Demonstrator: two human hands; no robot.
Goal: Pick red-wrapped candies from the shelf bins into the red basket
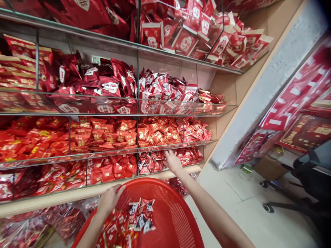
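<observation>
My left hand (110, 199) is closed over the left rim of a red plastic basket (178, 213). Inside the basket lie small red, black and white candy packets (144, 217), with more red and gold packets (113, 229) partly behind my left forearm. Beyond the basket, my right hand (172, 162) reaches into a bottom-row compartment, its fingers stretched out over red, black and white packets (151, 162). I see nothing held in it, though the fingertips are partly hidden among the packets. To its right are plain red packets (190, 155).
Clear-fronted shelves (165, 150) full of red packets rise ahead. Bagged goods (64, 220) lie below the bottom ledge (51, 203). On the right are a wall edge (240, 127), tiled floor (232, 196), a wheeled black chair (310, 182) and a cardboard box (269, 167).
</observation>
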